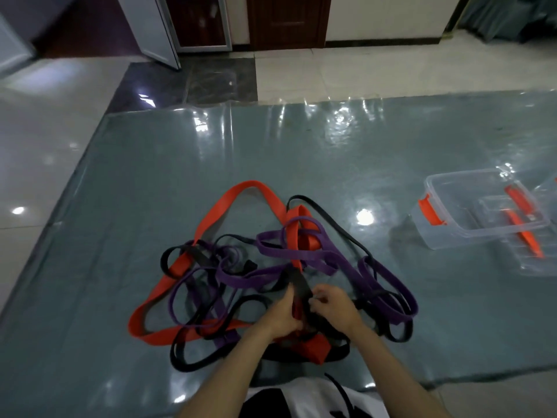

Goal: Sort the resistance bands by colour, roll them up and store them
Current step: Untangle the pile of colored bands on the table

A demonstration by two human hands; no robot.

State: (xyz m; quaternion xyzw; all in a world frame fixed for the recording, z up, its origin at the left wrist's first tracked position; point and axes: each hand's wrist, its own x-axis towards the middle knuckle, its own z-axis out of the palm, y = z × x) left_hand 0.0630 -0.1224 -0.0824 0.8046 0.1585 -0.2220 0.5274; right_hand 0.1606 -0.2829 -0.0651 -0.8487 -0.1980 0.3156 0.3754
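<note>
closest to me is my white and black shirt, at the bottom edge, with both forearms reaching out over it onto a grey-green mat covered in shiny clear plastic.

on the left of the tangle a wide red band runs in a long loop, from its top bend near the middle of the mat down to a fold at the lower left. thin black bands curl over and under it, one making a loop at the near left edge of the heap. purple bands wind through the middle and spread out to the right, where a couple of long purple loops lie side by side. all three colours are still mixed in one pile on the mat, right in front of me.

my left hand has its fingers curled round a bunch of red and black band at the near side of the pile. my right hand, just beside it and almost touching, pinches a black strip with curled fingers.

well to the right, apart from the bands, a clear plastic box with an orange latch sits on the mat. its clear lid, with orange parts, lies partly under it on the far side.

beyond the mat are pale glossy floor tiles and a dark wooden door.
</note>
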